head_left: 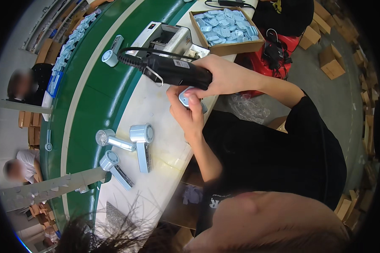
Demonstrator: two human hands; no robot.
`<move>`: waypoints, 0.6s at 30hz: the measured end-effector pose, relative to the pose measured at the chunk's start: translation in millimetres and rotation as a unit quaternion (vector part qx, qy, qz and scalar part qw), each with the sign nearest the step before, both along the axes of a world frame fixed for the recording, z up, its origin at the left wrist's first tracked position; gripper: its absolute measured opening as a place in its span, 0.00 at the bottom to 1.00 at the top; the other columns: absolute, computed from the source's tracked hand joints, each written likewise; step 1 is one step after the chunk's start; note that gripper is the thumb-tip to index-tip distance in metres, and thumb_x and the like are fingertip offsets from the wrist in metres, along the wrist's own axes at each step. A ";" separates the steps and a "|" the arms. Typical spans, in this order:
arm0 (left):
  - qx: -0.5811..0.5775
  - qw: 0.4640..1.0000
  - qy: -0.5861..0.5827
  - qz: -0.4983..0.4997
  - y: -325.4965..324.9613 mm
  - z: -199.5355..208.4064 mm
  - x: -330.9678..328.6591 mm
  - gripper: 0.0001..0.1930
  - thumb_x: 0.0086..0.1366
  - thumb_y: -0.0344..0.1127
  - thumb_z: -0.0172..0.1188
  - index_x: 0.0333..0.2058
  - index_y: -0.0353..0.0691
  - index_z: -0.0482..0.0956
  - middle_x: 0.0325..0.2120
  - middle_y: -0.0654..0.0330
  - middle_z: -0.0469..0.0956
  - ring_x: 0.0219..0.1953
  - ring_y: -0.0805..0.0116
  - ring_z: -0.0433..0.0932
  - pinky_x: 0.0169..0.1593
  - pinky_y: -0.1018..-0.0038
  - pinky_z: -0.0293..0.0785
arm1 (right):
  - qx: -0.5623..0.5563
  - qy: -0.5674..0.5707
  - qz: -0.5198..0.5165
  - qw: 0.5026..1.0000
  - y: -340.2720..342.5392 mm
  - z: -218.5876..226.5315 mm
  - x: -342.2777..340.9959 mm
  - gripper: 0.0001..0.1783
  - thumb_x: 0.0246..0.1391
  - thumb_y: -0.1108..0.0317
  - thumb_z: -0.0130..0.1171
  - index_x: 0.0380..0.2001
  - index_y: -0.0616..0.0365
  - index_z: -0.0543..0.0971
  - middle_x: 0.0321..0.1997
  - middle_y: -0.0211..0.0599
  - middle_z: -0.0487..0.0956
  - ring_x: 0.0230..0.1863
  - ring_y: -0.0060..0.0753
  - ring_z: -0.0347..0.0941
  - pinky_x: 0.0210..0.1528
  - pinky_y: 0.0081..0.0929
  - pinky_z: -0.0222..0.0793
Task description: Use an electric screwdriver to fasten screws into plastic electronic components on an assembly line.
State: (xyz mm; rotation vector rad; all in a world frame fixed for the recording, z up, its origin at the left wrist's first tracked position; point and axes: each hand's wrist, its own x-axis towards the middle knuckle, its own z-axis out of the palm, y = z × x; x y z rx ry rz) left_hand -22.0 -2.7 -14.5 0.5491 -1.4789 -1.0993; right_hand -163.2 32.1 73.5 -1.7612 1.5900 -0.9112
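Head view: our R hand point(221, 76) is wrapped round a black elec. screwdriver point(173, 72) w/ a coiled cord; our L hand point(188, 116) grips a light-blue plastic pc point(183, 98), mostly hidden by fingers, just below the driver, near the bench edge. Bit's out of sight, so can't tell if it's touching. Step in hand, by our read: fastening the pc, prob. w/ a screw. Next move calls for a steady pc, bit square to it & light pressure so the plastic doesn't crack. Three handheld fans point(141, 134) lie on the white bench point(166, 130), at least two w/ handle innards showing, so prob. unfinished. Carton point(236, 47) of light-blue covers point(225, 30) sits near a white-&-black machine point(181, 42), maybe a screw feeder; green conveyor point(90, 99) runs alongside.
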 end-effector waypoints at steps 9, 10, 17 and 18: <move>-0.058 0.994 0.087 0.039 -11.5 4.0 -8.3 0.25 0.68 0.53 0.46 0.47 0.33 0.64 0.24 0.54 0.75 0.23 0.68 0.73 0.28 0.77 0.68 | -0.181 -0.454 0.019 0.872 -24.4 37.9 -22.3 0.19 0.57 0.54 0.53 0.26 0.60 0.69 0.12 0.27 0.65 0.11 0.15 0.61 0.14 0.17 0.57; -0.072 0.990 0.111 0.046 -13.3 1.5 -11.8 0.25 0.66 0.55 0.48 0.43 0.34 0.65 0.24 0.52 0.74 0.22 0.68 0.72 0.27 0.78 0.67 | -0.228 -0.445 0.017 0.866 -31.4 38.5 -20.4 0.19 0.58 0.54 0.53 0.26 0.60 0.69 0.12 0.27 0.65 0.11 0.16 0.60 0.14 0.17 0.57; -0.072 0.994 0.086 0.012 -9.0 -1.9 -18.6 0.29 0.61 0.62 0.50 0.38 0.35 0.65 0.25 0.50 0.73 0.22 0.68 0.71 0.27 0.77 0.67 | -0.319 -0.411 -0.013 0.854 -63.5 11.0 -20.2 0.18 0.55 0.55 0.56 0.23 0.59 0.69 0.12 0.28 0.68 0.10 0.15 0.60 0.13 0.17 0.56; -0.069 0.993 0.097 0.011 -10.5 -2.3 -18.4 0.29 0.61 0.62 0.50 0.38 0.36 0.64 0.25 0.50 0.73 0.22 0.68 0.71 0.27 0.77 0.67 | -0.309 -0.381 -0.008 0.872 -64.7 8.5 -21.9 0.19 0.57 0.53 0.53 0.27 0.60 0.69 0.14 0.29 0.68 0.12 0.14 0.60 0.14 0.17 0.57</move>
